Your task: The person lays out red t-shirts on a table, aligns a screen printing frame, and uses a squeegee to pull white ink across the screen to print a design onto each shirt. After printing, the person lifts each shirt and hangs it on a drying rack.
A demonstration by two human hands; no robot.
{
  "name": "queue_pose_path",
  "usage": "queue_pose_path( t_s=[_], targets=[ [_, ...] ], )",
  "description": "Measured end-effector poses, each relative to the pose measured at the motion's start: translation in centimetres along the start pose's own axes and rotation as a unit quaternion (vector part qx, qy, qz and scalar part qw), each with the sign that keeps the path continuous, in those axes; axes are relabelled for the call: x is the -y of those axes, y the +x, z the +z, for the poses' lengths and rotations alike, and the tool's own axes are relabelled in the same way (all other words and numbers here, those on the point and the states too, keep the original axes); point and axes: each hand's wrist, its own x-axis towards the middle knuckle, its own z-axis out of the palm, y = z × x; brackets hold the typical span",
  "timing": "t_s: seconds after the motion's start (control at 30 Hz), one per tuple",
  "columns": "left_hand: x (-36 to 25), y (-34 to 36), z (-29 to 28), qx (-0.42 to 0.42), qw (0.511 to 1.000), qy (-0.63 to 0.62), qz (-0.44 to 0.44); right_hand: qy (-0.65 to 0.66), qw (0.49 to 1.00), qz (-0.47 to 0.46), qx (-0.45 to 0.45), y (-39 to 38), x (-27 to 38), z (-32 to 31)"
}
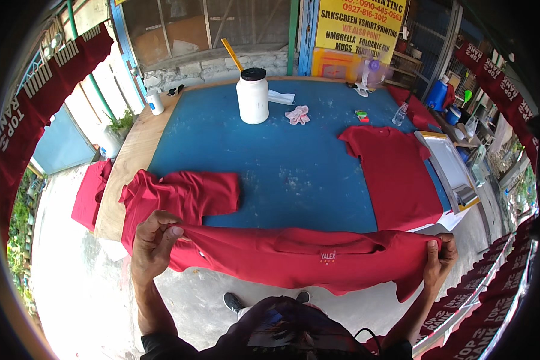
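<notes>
A red T-shirt (294, 258) is stretched between my two hands at the near edge of the blue-topped table (282, 156). My left hand (155, 243) pinches one shoulder of it, and my right hand (440, 255) pinches the other. The neckline with its inner label faces up in the middle, and the cloth hangs down below. Just beyond my left hand, another red shirt (186, 195) lies crumpled over the table's left side. Past my right hand, a red T-shirt (396, 174) is spread flat on the table.
A white jar with a black lid (253, 99) stands at the back, near a pink cloth (297, 115) and a white face mask (281, 97). A framed screen (449, 165) rests at the right edge beside a clear bottle (400, 114). Printed red shirts (54, 90) hang on both sides.
</notes>
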Motion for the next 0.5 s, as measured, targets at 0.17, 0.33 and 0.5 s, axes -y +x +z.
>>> queue_pose_path(
  t_s=[0.17, 0.33, 0.5],
  targets=[
    [-1.7, -0.3, 7.8, -0.055, 0.997, -0.006, -0.062, 0.017, 0.998, -0.067, -0.003, 5.8, -5.9, -4.2],
    [-4.6, 3.6, 10.9, -0.163, 0.977, 0.131, 0.03, -0.006, 0.987, -0.155, 0.041, 15.6, -7.2, -6.2],
    [-8.6, 13.2, 10.5, -0.204, 0.951, 0.208, 0.101, 0.006, 0.983, -0.181, -0.016, 27.9, -7.2, -2.4]
  ],
)
